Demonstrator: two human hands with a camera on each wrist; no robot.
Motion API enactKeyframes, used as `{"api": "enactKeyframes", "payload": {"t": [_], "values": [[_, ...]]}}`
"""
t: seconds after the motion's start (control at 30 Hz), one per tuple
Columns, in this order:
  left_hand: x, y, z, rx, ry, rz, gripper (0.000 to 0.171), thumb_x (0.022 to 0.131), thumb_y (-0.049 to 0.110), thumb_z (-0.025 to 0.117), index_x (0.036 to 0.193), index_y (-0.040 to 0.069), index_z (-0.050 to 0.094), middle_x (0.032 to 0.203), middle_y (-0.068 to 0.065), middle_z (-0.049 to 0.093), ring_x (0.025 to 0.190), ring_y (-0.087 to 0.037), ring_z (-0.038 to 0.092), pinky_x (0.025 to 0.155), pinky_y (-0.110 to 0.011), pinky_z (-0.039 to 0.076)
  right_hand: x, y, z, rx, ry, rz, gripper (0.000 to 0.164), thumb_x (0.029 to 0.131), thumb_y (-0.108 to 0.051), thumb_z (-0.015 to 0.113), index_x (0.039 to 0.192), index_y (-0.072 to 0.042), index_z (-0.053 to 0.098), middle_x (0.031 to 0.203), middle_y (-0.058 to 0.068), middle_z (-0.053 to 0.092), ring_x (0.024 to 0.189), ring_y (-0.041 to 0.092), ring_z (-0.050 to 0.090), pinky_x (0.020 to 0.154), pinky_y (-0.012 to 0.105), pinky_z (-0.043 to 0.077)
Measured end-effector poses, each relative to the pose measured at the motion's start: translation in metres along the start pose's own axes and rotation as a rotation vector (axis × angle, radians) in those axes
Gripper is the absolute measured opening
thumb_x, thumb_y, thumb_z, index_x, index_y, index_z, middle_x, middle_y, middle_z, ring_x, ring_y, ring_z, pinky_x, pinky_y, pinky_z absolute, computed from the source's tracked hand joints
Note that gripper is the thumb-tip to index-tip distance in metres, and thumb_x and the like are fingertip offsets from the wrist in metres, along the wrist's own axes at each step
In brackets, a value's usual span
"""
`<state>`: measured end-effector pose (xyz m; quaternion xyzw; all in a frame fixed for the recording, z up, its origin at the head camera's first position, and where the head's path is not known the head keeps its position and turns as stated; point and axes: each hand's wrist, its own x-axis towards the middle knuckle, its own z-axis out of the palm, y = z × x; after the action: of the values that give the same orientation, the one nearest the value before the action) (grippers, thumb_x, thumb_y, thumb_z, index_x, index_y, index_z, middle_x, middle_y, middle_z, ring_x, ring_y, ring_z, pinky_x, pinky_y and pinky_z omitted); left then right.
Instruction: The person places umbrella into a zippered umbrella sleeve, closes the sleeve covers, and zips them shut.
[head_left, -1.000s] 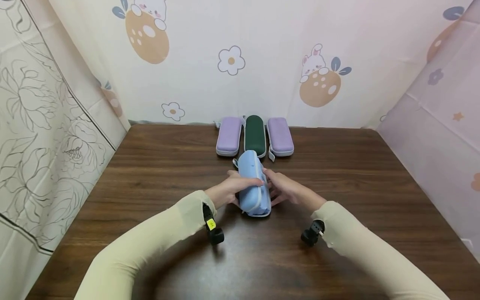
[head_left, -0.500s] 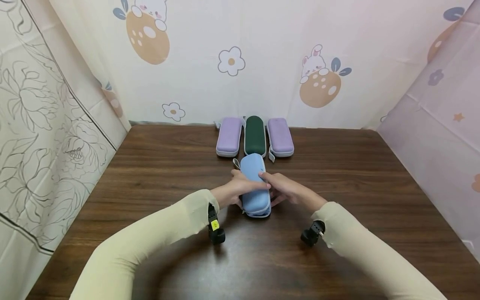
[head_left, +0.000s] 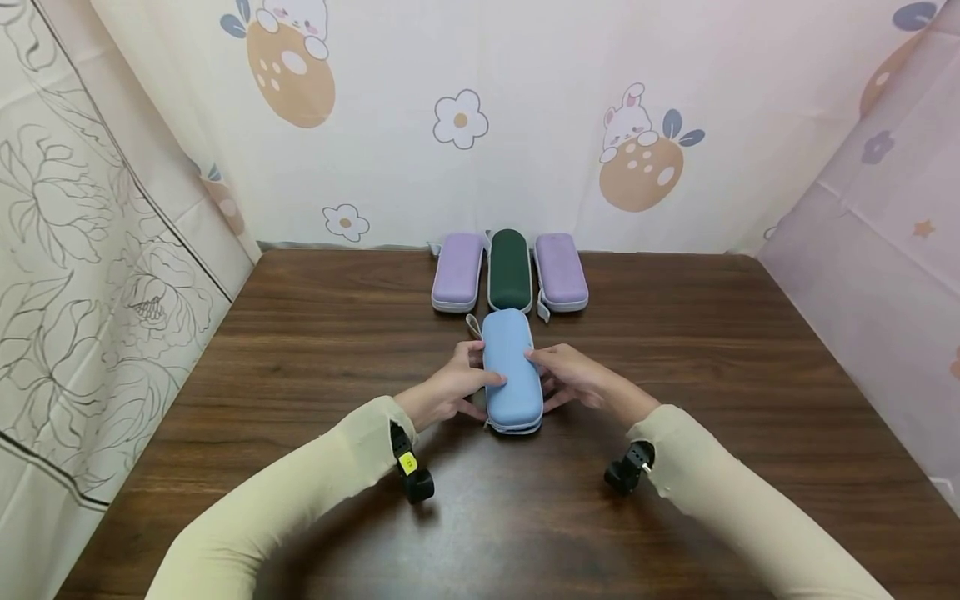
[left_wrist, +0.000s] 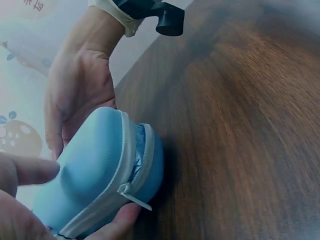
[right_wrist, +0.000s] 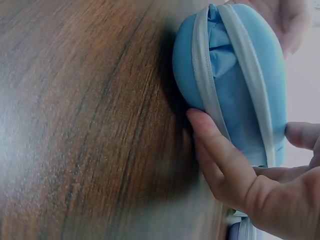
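A light blue zippered glasses case (head_left: 513,367) lies lengthwise on the table, its lid resting over the base. My left hand (head_left: 450,383) grips the case's left side, thumb on the lid and fingers low along the edge. From the right, my right hand (head_left: 576,377) holds the case between a thumb on the lid's edge and fingers at the base. A gap shows between the two zip tracks in the right wrist view, with folded blue lining (right_wrist: 225,65) inside it. The zip pull (left_wrist: 134,196) hangs near the left fingers. What the case contains is hidden.
Behind the blue case stand a purple case (head_left: 457,271), a dark green case (head_left: 510,271) and another purple case (head_left: 561,271) in a row. They lie on the brown wooden table (head_left: 337,317), near its back edge. A printed curtain (head_left: 540,108) hangs behind.
The lid of the blue case has come down from tilted to level over the base. My left thumb has drawn back leftward across the lid. The right hand has hardly moved.
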<state>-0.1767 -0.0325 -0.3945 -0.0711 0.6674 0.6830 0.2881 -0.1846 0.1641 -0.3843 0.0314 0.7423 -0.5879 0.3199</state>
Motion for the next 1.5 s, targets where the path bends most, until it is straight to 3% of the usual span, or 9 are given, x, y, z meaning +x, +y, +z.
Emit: {"api": "enactKeyframes", "payload": {"t": [0.33,0.57,0.8,1.07,1.3,1.4,1.5], "values": [[0.004,-0.007,0.004,0.009,0.045,0.029,0.070,0.085,-0.001,0.067,0.139,0.016,0.026,0.144,-0.020,0.033,0.121,-0.044,0.040,0.071,-0.062,0.049,0.004,0.001,-0.001,0.068,0.046,0.054,0.051,0.103,-0.020,0.041,0.142,0.010,0.030,0.125,0.028,0.045,0.088,0.028,0.056,0.074,0.045,0.055],[0.004,-0.008,0.005,-0.009,0.061,0.019,0.076,0.084,0.000,0.069,0.144,0.016,0.025,0.146,-0.019,0.033,0.120,-0.044,0.043,0.075,-0.061,0.049,0.004,0.002,0.000,0.080,0.073,0.064,0.049,0.103,-0.016,0.041,0.142,0.010,0.029,0.123,0.028,0.045,0.088,0.029,0.056,0.072,0.046,0.055],[0.008,-0.010,0.002,-0.055,0.048,-0.017,0.075,0.083,0.000,0.071,0.145,0.001,0.030,0.141,-0.019,0.042,0.120,-0.036,0.048,0.079,-0.054,0.051,0.004,0.001,0.001,0.073,0.082,0.074,0.048,0.103,-0.015,0.041,0.142,0.009,0.030,0.121,0.027,0.048,0.089,0.030,0.057,0.072,0.047,0.055],[0.015,-0.007,-0.006,-0.081,-0.046,-0.005,0.051,0.080,-0.001,0.071,0.127,-0.010,0.050,0.121,-0.019,0.059,0.101,-0.029,0.061,0.087,-0.043,0.050,0.000,-0.002,0.002,0.123,0.082,0.081,0.049,0.102,-0.014,0.041,0.144,0.007,0.028,0.123,0.027,0.045,0.091,0.032,0.055,0.074,0.050,0.054],[0.017,-0.002,-0.014,-0.136,-0.074,-0.019,0.040,0.083,0.022,0.072,0.114,-0.003,0.062,0.101,-0.009,0.068,0.093,-0.019,0.063,0.084,-0.041,0.051,-0.005,-0.014,0.005,0.100,0.096,0.062,0.046,0.102,-0.015,0.041,0.142,0.007,0.031,0.121,0.028,0.051,0.093,0.034,0.058,0.073,0.050,0.054],[0.018,-0.001,-0.016,-0.175,-0.083,-0.031,0.033,0.084,0.023,0.071,0.107,0.000,0.065,0.081,-0.002,0.066,0.080,-0.013,0.061,0.079,-0.040,0.052,-0.008,-0.020,0.006,0.113,0.079,0.065,0.046,0.103,-0.016,0.039,0.141,0.007,0.031,0.122,0.028,0.051,0.101,0.035,0.056,0.076,0.052,0.053],[0.017,0.002,-0.015,-0.187,-0.097,-0.041,0.033,0.085,0.024,0.071,0.107,0.001,0.064,0.075,-0.001,0.064,0.074,-0.013,0.060,0.075,-0.036,0.051,-0.012,-0.026,0.006,0.133,0.077,0.059,0.044,0.103,-0.017,0.039,0.139,0.008,0.033,0.122,0.028,0.052,0.104,0.035,0.056,0.078,0.053,0.051]]}}
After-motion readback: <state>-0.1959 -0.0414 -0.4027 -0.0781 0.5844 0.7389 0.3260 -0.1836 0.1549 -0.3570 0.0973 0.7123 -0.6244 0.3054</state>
